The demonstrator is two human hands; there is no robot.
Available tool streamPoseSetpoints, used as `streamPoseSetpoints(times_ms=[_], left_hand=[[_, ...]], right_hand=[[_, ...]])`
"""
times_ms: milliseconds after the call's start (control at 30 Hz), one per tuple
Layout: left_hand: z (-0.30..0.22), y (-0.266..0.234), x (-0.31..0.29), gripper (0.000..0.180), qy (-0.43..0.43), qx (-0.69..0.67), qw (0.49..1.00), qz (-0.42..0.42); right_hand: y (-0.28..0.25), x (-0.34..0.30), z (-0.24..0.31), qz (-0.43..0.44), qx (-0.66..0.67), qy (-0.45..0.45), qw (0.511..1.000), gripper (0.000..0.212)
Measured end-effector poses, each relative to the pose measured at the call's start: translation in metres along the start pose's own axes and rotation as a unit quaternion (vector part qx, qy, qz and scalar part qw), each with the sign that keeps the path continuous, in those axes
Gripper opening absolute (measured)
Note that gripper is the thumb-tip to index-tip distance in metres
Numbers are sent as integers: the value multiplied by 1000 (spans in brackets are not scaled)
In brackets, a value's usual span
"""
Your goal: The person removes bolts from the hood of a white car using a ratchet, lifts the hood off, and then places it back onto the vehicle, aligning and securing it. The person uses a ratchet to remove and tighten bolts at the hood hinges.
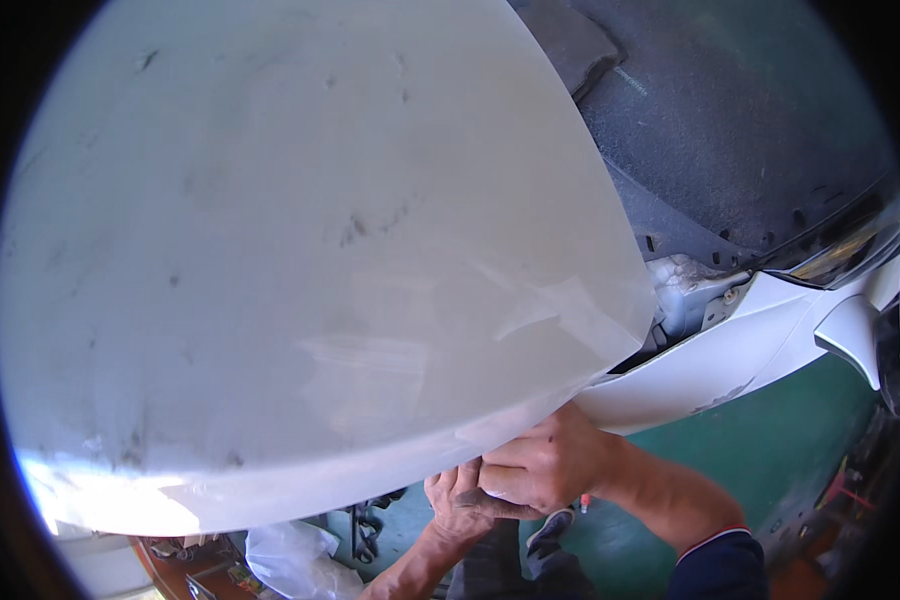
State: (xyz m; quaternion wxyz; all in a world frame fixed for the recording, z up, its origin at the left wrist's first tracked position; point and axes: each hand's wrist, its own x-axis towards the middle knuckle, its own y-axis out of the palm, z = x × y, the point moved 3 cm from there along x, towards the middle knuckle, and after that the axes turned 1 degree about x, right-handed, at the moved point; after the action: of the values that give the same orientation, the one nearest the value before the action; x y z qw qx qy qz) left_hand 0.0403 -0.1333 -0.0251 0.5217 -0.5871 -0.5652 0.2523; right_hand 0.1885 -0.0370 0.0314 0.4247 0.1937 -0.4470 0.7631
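Observation:
A large white car body panel (320,250), curved and marked with dark smudges and scuffs, fills most of the view. At its near edge my right hand (545,465) is closed, with the fingers curled in and the fingertips hidden. My left hand (460,505) lies right beside it, just under the panel's edge. Its fingers are bent upward and partly covered by the right hand and the panel. The hands touch or nearly touch each other. Whatever may be between the fingers is hidden.
To the right run a white fender (690,365) and a mirror-like white part (850,335). Behind the panel lies a dark, rough-surfaced area (730,130). Below are the green floor (650,525), crumpled clear plastic (295,560), and a shoe (550,530).

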Motion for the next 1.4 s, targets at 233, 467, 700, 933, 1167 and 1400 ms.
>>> streamPoseSetpoints(times_ms=[233, 467, 700, 933, 1167, 1400], left_hand=[[17, 28, -14, 78, -67, -51, 994, 70], [7, 34, -4, 77, -66, -33, 995, 68], [1, 34, 0, 76, -70, -26, 995, 66], [-2, 35, 1, 75, -76, -23, 995, 64], [-5, 36, 2, 73, -77, -19, 995, 61], [-6, 31, 3, 72, -76, -24, 996, 47]], right_hand=[[6, -3, 2, -28, 39, 49, 998, 23], [5, 5, 32, 42, 97, 42, 994, 10], [9, -7, -2, -32, -37, 3, 999, 24], [9, -3, -1, -46, -32, 2, 998, 25], [1, 4, 28, 72, 86, 16, 994, 22], [22, -4, -1, -54, -7, 9, 998, 22]])
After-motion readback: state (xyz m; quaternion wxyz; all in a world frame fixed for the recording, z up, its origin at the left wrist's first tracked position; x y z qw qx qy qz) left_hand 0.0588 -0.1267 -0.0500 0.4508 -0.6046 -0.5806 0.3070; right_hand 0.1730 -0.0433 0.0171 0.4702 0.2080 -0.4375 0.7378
